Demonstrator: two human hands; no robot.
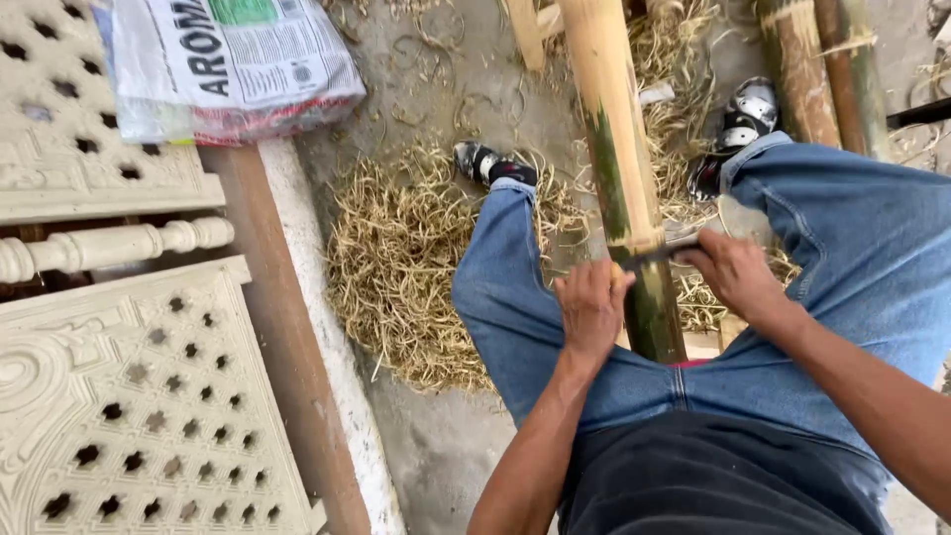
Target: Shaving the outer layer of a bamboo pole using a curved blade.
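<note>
Evidently the scraping of the bamboo pole (622, 178) was well under way: its upper stretch, running away from the person toward the top of the view, showed pale and stripped, with only a green streak left along one side, while the part below the node, down toward the lap, was dark green with its skin on. A thick heap of pale shavings (406, 267) lay on the concrete floor (436, 446) under and beside the legs, which I judged to be the yield of much work done; the green lower section looked like what remained.

The pole lay between the knees, its long axis running nearly straight away from the person, tilted slightly leftward at the far end, its near end resting at the lap. The left hand (591, 312) had its fingers wrapped around the pole just below the node. The right hand (735, 272) had its fingers clamped on the handle of a blade (662, 251) set across the pole at the node. More bamboo poles (822, 69) lay at the upper right, and carved cream panels (139, 396) stood at the left.
</note>
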